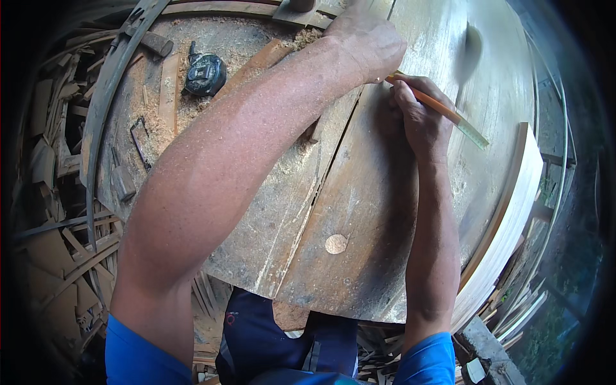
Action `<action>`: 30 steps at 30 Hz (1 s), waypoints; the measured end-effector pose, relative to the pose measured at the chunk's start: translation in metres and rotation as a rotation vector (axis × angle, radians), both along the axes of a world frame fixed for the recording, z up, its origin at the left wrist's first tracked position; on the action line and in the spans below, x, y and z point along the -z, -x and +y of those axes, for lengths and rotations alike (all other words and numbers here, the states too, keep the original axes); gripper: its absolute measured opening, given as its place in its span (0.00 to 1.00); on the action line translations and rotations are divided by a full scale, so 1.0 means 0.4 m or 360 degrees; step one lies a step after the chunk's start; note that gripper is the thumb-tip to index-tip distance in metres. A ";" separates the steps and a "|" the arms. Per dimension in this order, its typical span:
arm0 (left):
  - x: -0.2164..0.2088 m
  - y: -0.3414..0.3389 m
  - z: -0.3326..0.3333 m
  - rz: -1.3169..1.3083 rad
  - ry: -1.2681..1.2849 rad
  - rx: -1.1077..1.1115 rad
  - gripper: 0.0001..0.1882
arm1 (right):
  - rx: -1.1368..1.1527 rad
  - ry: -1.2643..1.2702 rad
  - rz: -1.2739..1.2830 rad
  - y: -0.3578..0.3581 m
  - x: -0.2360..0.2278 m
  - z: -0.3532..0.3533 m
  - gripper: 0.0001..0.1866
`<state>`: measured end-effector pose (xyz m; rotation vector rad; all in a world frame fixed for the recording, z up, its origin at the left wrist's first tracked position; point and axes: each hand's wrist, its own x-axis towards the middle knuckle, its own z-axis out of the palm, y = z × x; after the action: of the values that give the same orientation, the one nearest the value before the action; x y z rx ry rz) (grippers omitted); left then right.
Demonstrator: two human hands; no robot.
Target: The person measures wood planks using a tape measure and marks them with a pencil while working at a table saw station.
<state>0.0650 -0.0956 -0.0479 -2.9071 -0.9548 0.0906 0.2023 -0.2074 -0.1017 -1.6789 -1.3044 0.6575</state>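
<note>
My right hand (pixel 425 115) is closed round a slim orange pencil (pixel 436 104). The pencil has a pale green, flat-looking back end, and its front tip points left, close to my left wrist. At the far side of the wooden workbench (pixel 359 212), my left hand (pixel 367 45) is turned away, with its knuckles and back partly smeared. Its fingers are hidden, so whatever they touch does not show. My left forearm crosses the bench from lower left to top centre. Under both hands lie broad worn boards with a dark gap between them.
A black tape measure (pixel 205 74) lies among sawdust and wood strips at the upper left. A curved pale wood piece (pixel 507 218) lines the bench's right edge. Scrap wood (pixel 64 135) is heaped beyond the left edge. A round pale disc (pixel 336 244) marks the near board.
</note>
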 end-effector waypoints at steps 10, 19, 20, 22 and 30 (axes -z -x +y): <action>0.006 0.001 -0.003 0.0030 -0.0020 -0.0011 0.08 | -0.0027 0.0069 0.0072 -0.003 -0.008 0.002 0.11; 0.019 -0.003 0.004 -0.0066 -0.0056 -0.0018 0.08 | -0.0058 0.0013 0.0117 -0.006 -0.006 0.003 0.11; 0.021 -0.004 0.003 -0.0069 -0.0080 -0.0014 0.09 | -0.0059 0.0030 0.0143 -0.007 -0.007 0.002 0.11; 0.022 -0.005 0.004 -0.0072 -0.0101 -0.0013 0.09 | -0.0062 0.0050 0.0168 -0.005 -0.008 0.002 0.11; 0.009 0.000 -0.003 -0.0083 -0.0022 -0.0014 0.09 | -0.0085 0.0085 0.0124 -0.005 -0.010 0.003 0.10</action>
<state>0.0651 -0.0969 -0.0515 -2.9062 -0.9721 0.0082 0.2043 -0.2062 -0.0978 -1.6491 -1.2904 0.7879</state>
